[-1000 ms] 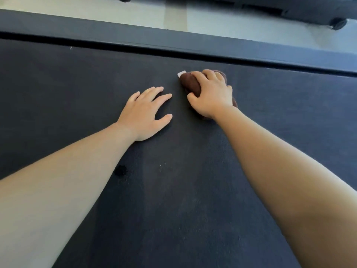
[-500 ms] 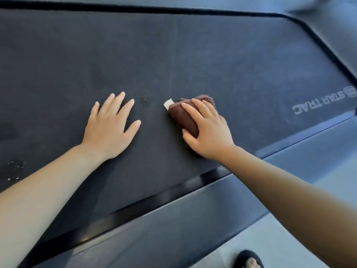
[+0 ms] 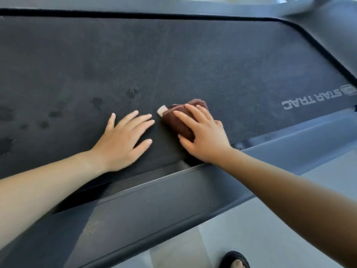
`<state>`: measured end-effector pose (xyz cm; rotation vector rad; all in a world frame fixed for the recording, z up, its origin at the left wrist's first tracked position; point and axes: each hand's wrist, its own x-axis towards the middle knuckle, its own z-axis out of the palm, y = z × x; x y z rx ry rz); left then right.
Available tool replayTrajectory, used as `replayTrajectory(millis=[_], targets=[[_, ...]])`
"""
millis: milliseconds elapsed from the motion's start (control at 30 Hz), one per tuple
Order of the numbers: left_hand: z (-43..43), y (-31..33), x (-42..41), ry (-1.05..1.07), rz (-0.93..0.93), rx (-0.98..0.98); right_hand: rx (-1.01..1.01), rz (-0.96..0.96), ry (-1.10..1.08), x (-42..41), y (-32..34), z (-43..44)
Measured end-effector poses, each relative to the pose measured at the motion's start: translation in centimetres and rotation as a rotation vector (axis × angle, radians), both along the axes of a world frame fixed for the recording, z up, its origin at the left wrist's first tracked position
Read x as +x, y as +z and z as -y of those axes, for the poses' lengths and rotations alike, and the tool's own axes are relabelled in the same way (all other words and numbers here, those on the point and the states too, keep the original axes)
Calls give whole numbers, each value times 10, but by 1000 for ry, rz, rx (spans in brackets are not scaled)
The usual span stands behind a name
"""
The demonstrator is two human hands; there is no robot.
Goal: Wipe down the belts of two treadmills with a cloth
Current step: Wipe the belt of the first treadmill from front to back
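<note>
bright daylight | soft shadows | fingers blurry (wide-angle edge warp)

pale grey floor (smooth, evenly lit) — a dark sandal at bottom edge.

Bunched brown cloth, pale tag showing, lies on the dark, seemingly damp-spotted belt near its near edge.

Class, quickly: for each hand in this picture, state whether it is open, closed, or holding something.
Left hand: open, flat on the belt, holding nothing.
Right hand: pressed down on the brown cloth, fingers spread over it.
</note>
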<state>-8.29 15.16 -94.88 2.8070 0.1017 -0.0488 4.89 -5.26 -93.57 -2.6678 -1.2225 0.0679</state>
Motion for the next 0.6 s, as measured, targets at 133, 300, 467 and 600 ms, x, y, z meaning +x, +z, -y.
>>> replayTrajectory(millis=[133,300,467,600], targets=[[16,-5,-3,-92,1,31,5,-1,-15,37,1,47],[13,-9,-6,-103,30,45,82,22,2,60,0,69],[15,-9,-3,-67,47,38,116,38,68,55,-2,56],[3,-9,-4,37,52,49,130,34,128,40,-3,38]])
